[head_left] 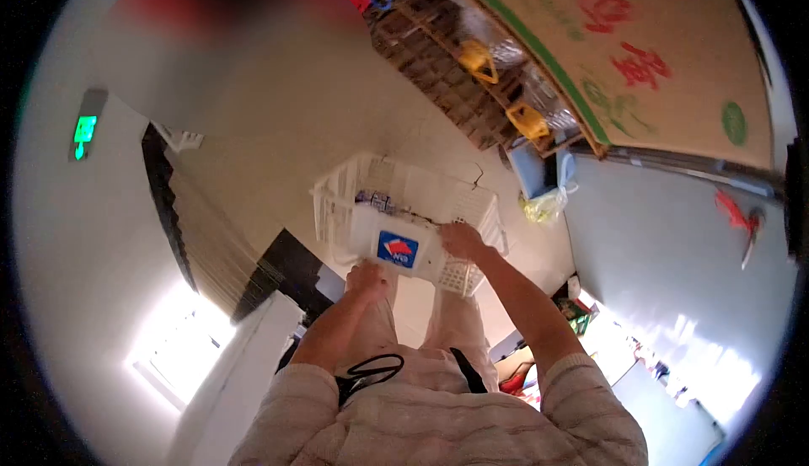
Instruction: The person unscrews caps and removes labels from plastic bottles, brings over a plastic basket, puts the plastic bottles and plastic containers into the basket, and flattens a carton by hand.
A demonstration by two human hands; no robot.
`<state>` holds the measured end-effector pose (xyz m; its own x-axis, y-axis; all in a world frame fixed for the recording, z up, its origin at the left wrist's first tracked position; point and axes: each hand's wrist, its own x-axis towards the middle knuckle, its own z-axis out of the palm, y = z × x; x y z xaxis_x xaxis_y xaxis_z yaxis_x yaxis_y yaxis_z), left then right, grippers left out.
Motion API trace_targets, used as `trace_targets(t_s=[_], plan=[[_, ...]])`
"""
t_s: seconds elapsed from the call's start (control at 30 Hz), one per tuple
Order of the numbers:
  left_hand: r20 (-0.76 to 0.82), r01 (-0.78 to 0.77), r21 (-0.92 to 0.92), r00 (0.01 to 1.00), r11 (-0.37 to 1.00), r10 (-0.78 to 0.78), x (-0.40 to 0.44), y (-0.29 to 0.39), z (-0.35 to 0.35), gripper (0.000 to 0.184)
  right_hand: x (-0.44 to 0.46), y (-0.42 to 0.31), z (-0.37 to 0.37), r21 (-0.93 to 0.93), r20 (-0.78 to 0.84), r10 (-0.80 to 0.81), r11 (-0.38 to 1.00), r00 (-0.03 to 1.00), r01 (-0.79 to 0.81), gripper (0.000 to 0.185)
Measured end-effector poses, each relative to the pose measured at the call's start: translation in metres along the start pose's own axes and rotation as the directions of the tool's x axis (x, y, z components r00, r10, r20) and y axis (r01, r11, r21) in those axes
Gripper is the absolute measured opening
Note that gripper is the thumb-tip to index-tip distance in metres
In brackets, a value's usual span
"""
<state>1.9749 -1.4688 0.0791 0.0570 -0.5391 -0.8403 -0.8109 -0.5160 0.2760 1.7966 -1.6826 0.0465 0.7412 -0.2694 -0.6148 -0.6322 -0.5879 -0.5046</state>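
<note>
A white plastic basket [341,222] with slotted sides is in front of my legs. Its near wall carries a blue label [397,249] with a red and white mark. Small printed packs [375,200] show inside, too small to name. My right hand [461,240] is closed round the near rim, toward the right. At the basket's lower left edge, my left hand [368,281] is closed in a fist against it; the fingertips are hidden. Black looped handles [371,372], like those of scissors, stick out at my waist.
A large cardboard box [674,61] with red writing fills the upper right, beside stacked brown crates [438,61] with yellow handles. Red-handled scissors [742,222] lie on a grey surface [657,238] at right. A green exit sign [85,133] is on the left wall.
</note>
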Motion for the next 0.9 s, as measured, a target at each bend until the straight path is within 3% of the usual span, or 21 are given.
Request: trace_targets(t_s=[0.07, 0.13, 0.2, 0.23, 0.27, 0.3, 0.33, 0.4, 0.43, 0.5, 0.53, 0.63, 0.67, 0.77, 0.83, 0.9], plan=[[0.045, -0.136, 0.109, 0.99, 0.985, 0.132, 0.003, -0.011, 0.006, 0.038, -0.046, -0.023, -0.002, -0.068, 0.025, 0.087, 0.994, 0.996, -0.086, 0.034], [0.053, -0.224, 0.209, 0.974, 0.952, 0.218, -0.001, -0.022, 0.023, 0.037, -0.09, -0.048, -0.008, 0.068, -0.11, 0.219, 0.975, 0.969, -0.213, 0.033], [0.235, -0.409, 0.15, 0.899, 0.9, 0.37, 0.004, -0.032, 0.012, 0.042, -0.119, -0.065, 0.002, 0.173, -0.231, 0.295, 0.95, 0.927, -0.259, 0.033], [0.321, -0.488, 0.113, 0.842, 0.865, 0.433, 0.006, -0.025, -0.006, 0.045, -0.132, -0.08, -0.006, 0.207, -0.174, 0.377, 0.917, 0.91, -0.341, 0.033], [0.343, -0.276, -0.203, 0.879, 0.939, 0.332, 0.002, -0.02, -0.022, 0.052, -0.143, -0.096, -0.016, 0.236, -0.116, 0.454, 0.876, 0.883, -0.42, 0.033], [0.392, -0.015, -0.48, 0.891, 0.877, 0.229, -0.02, 0.003, -0.053, 0.058, -0.157, -0.106, -0.02, 0.259, -0.058, 0.522, 0.831, 0.851, -0.492, 0.034], [0.467, 0.257, -0.682, 0.874, 0.685, 0.137, -0.039, 0.026, -0.076, 0.065, -0.17, -0.107, -0.007, 0.294, -0.128, 0.502, 0.843, 0.855, -0.451, 0.034], [0.446, 0.389, -0.803, 0.895, 0.452, 0.022, -0.054, 0.054, -0.101, 0.078, -0.186, -0.106, 0.021, 0.336, -0.271, 0.457, 0.87, 0.847, -0.362, 0.035], [0.438, 0.427, -0.846, 0.898, 0.32, -0.04, -0.058, 0.075, -0.099, 0.085, -0.201, -0.108, 0.029, 0.307, -0.247, 0.487, 0.859, 0.838, -0.409, 0.035], [0.39, 0.383, -0.866, 0.92, 0.321, -0.045, -0.056, 0.11, -0.083, 0.089, -0.231, -0.117, 0.043, 0.255, -0.206, 0.561, 0.822, 0.801, -0.51, 0.033], [0.372, 0.364, -0.872, 0.927, 0.327, -0.041, -0.056, 0.128, -0.072, 0.091, -0.252, -0.122, 0.044, 0.298, -0.25, 0.56, 0.821, 0.79, -0.487, 0.033], [0.364, 0.35, -0.883, 0.931, 0.312, -0.015, -0.055, 0.159, -0.026, 0.065, -0.302, -0.133, 0.052, 0.397, -0.34, 0.589, 0.797, 0.733, -0.456, 0.031], [0.358, 0.345, -0.887, 0.934, 0.308, -0.015, -0.056, 0.171, -0.017, 0.058, -0.321, -0.136, 0.048, 0.45, -0.29, 0.633, 0.752, 0.718, -0.481, 0.03], [0.506, 0.441, -0.797, 0.861, 0.413, 0.057, -0.064, 0.25, 0.009, 0.034, -0.401, -0.115, 0.05, 0.559, -0.196, 0.717, 0.642, 0.669, -0.525, 0.031], [0.51, 0.418, -0.767, 0.857, 0.488, 0.068, -0.051, 0.293, 0.028, 0.025, -0.426, -0.089, 0.083, 0.594, -0.213, 0.751, 0.607, 0.625, -0.527, 0.035], [0.493, 0.392, -0.754, 0.868, 0.527, 0.06, -0.041, 0.31, 0.003, 0.014, -0.447, -0.105, 0.041, 0.664, -0.215, 0.786, 0.553, 0.58, -0.503, 0.037]])
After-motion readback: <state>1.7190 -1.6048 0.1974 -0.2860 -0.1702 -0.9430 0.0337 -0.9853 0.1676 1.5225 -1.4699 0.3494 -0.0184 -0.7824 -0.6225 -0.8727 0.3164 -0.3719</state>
